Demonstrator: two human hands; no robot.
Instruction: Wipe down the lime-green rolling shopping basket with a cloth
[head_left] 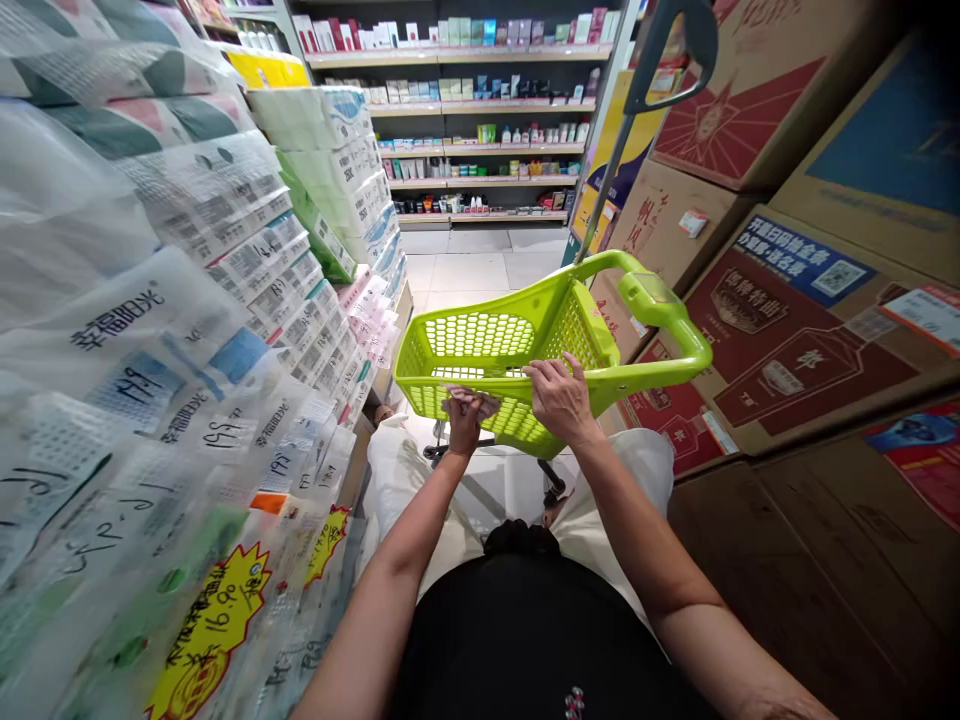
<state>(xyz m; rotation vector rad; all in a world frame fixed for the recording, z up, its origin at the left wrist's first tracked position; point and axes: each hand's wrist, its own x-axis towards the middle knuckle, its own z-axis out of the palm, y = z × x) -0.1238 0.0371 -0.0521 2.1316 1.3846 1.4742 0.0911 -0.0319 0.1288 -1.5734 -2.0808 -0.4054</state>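
A lime-green plastic shopping cart point(510, 390) stands sideways in front of me, its perforated basket holding nothing I can see. Its curved handle point(694, 345) points to the right. My left hand point(463, 418) is closed on a crumpled pinkish cloth point(484, 403), which lies against the near side of the basket at the rim. Over the same rim, further right, my right hand point(561, 398) is hooked with its fingers curled around the edge. Grey legs and a caster wheel point(553, 488) show below the basket.
Packs of tissue paper point(247, 330) are piled high along the left. Brown and red cartons point(810, 340) wall the right side. A grey pole with a loop handle point(675, 60) rises behind the cart. Shelves of boxed goods point(480, 105) stand across the tiled floor point(465, 270).
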